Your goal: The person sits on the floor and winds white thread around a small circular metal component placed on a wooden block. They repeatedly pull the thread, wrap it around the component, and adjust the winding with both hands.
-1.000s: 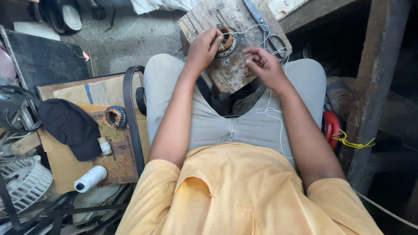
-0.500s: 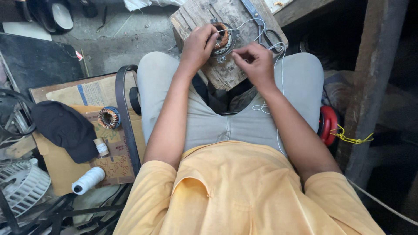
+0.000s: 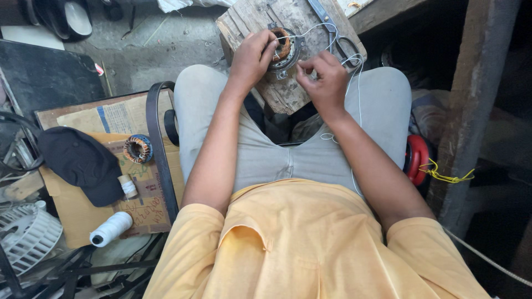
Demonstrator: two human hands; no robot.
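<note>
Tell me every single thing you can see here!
Motor coil: 1, copper in a metal ring, on the board under the left hand
Wooden board: 1, grey-brown, across the knees
White thread: 1, pinched by the right hand
Scissors: 1, metal, on the board
Second coil: 1, copper and blue, on cardboard
Black cap: 1, on cardboard
Thread spool: 1, white, lower left
Left hand: on the coil
Right hand: beside the coil
</note>
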